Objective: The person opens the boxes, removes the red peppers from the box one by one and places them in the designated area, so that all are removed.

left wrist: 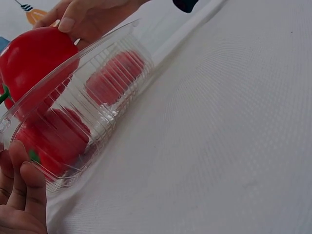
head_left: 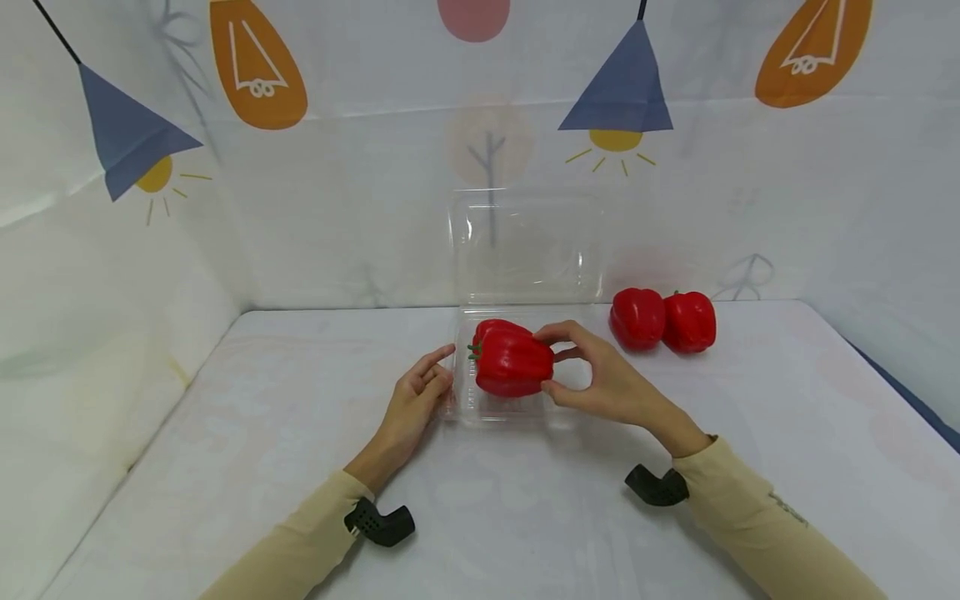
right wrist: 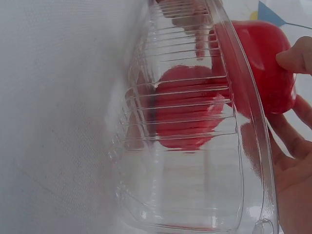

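My right hand (head_left: 600,379) pinches a red bell pepper (head_left: 513,367) by its blunt end between thumb and fingers, over a clear plastic clamshell box (head_left: 468,408). The pepper lies sideways, stem end to the left. My left hand (head_left: 420,392) holds the left edge of the box, its fingers (left wrist: 33,183) against the clear wall. Through the ribbed wall, a red pepper shape with a green stem (left wrist: 53,141) shows below the held one. Another red patch (left wrist: 117,78) shows farther along; whether it is a pepper or a reflection, I cannot tell.
Two more red bell peppers (head_left: 637,319) stand side by side at the back right of the white-covered table (head_left: 300,400). The box's clear lid (head_left: 528,246) is raised against the printed cloth backdrop (head_left: 360,208). A black wrist device (head_left: 656,485) sits at the right sleeve.
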